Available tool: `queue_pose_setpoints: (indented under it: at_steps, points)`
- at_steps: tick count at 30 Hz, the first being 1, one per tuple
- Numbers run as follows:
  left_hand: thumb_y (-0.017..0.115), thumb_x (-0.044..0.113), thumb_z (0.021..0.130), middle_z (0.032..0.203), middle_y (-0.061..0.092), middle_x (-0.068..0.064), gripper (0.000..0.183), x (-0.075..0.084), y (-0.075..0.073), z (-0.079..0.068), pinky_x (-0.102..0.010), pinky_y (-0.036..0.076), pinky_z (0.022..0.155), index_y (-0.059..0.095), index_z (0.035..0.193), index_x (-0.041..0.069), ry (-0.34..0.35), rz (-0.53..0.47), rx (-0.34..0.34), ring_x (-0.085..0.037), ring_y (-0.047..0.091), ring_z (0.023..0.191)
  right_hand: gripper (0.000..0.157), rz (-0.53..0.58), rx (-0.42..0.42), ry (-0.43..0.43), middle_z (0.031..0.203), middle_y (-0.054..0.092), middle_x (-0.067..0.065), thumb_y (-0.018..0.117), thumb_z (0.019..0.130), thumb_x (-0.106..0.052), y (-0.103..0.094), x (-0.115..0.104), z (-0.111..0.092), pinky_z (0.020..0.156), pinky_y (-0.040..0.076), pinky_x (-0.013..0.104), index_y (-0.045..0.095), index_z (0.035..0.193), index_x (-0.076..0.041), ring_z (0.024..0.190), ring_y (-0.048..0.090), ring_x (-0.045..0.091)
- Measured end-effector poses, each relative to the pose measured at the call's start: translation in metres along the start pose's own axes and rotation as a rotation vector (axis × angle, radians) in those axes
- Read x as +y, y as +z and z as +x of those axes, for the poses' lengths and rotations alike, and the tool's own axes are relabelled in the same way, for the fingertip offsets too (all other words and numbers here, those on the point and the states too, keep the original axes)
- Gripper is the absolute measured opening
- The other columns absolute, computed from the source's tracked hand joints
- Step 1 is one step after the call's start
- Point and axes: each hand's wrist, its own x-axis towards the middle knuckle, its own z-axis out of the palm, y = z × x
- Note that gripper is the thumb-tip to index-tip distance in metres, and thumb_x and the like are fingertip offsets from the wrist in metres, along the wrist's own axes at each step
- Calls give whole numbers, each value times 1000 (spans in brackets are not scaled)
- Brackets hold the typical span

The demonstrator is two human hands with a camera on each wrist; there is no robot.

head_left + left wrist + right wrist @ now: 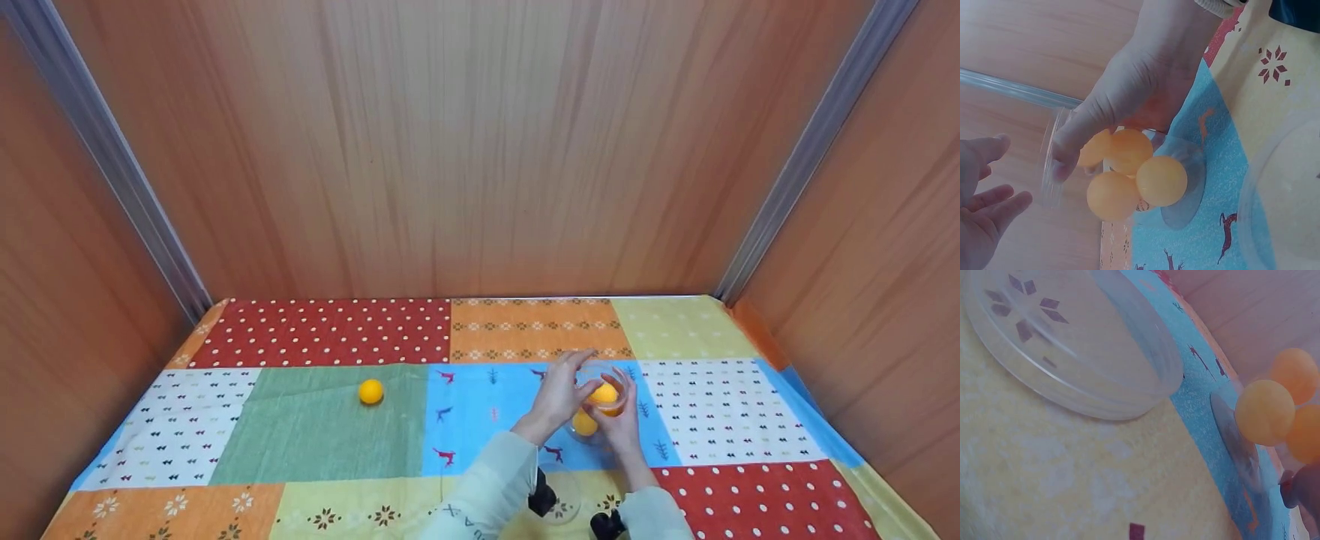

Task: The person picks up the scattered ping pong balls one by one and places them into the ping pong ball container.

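Note:
My right hand (616, 424) grips a clear plastic jar (1185, 163) near its rim, thumb on the outside. Several orange ping-pong balls (1161, 181) show through the jar's wall. Beside the rim is my left hand (559, 394), its fingers spread and holding nothing; the left wrist view shows a gap between those fingertips (1024, 198) and the rim. One more orange ping-pong ball (370, 391) lies on the green patch, left of both hands. In the right wrist view only part of the right hand (1306, 495) shows at the edge.
A clear round lid (1089, 402) lies on the patchwork cloth (337, 442), close to the wrists on the near side of the jar. Wood-grain panels (480, 150) with metal corner strips stand behind and on both sides.

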Motion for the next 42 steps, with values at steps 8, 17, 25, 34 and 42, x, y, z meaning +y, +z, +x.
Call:
queue_pose_setpoints:
  at_steps: [8, 17, 25, 34, 42]
  points:
    - [61, 23, 84, 115, 54, -3, 40, -5, -8, -5, -23, 44, 84, 53, 121, 8, 45, 5, 13, -18, 53, 101, 79, -66, 3, 75, 136, 28, 16, 68, 76, -4, -1, 2, 0, 84, 38, 14, 17, 136, -6, 119, 31, 24]
    - [63, 22, 83, 108, 57, -5, 37, -16, -21, -11, -21, 45, 80, 56, 116, 7, 42, 47, 50, -19, 55, 93, 78, -78, 26, 117, 133, 32, 14, 69, 75, -4, 1, 1, 0, 93, 35, 31, 18, 136, -9, 116, 35, 26]
    - [62, 20, 84, 106, 57, -6, 35, -28, -41, -17, -23, 47, 75, 55, 116, 7, 5, 27, 69, -16, 55, 88, 81, -36, 15, 152, 136, 28, 15, 68, 76, -5, 0, 0, -1, 100, 24, 45, 15, 138, -10, 120, 31, 27]
    - [60, 22, 85, 106, 57, -3, 34, -48, -67, -24, -27, 45, 78, 55, 116, 9, -57, 15, 94, -18, 53, 93, 79, -26, 9, 119, 133, 31, 16, 67, 75, -2, -2, 0, 0, 98, 24, 45, 18, 137, -8, 116, 32, 28]
    - [61, 19, 84, 103, 58, -8, 32, -68, -90, -33, -31, 47, 75, 56, 112, 4, -40, 65, 149, -22, 55, 89, 79, -31, 8, 134, 132, 32, 15, 67, 75, -3, -2, 1, 0, 98, 24, 43, 18, 137, -9, 116, 33, 26]
